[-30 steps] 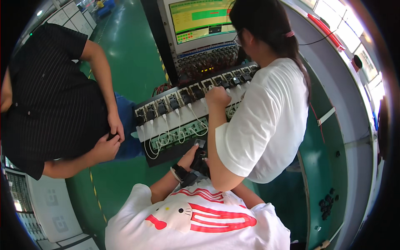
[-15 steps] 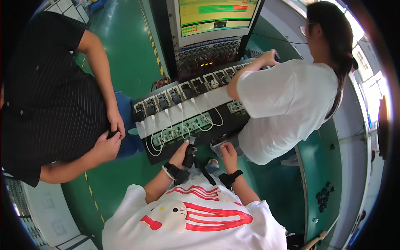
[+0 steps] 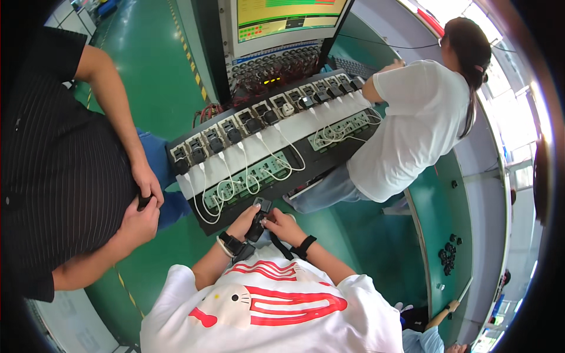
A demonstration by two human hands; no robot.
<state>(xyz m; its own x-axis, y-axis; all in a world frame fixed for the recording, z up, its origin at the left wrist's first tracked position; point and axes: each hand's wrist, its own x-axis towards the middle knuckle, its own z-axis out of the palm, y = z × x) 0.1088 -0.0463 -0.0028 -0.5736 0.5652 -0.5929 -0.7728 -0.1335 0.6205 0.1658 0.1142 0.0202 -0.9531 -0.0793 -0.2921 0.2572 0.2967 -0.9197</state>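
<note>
My left hand (image 3: 242, 222) is closed around small black blocks that look like power adapters (image 3: 257, 219), held in front of my waist. At their right side my right hand (image 3: 284, 227) has its fingers pinched against them; the fingertips are partly hidden. Beyond my hands stands a long test rack (image 3: 235, 154) with a row of sockets. Black adapters (image 3: 215, 143) are plugged into several of these, and white cables (image 3: 245, 154) run from them down to green circuit boards (image 3: 275, 167). A white plug (image 3: 287, 109) sits in one socket.
A monitor (image 3: 288, 17) stands behind the rack above bundled wires. On the left a person in a black shirt (image 3: 70, 159) holds a small dark thing. A person in a white shirt (image 3: 406, 129) stands at the rack's right end. Black parts (image 3: 447, 256) lie on the green bench (image 3: 450, 206).
My right hand has moved left to meet the black adapters in my left hand. The person in white has shifted to the right, uncovering more of the rack. My view has shifted.
</note>
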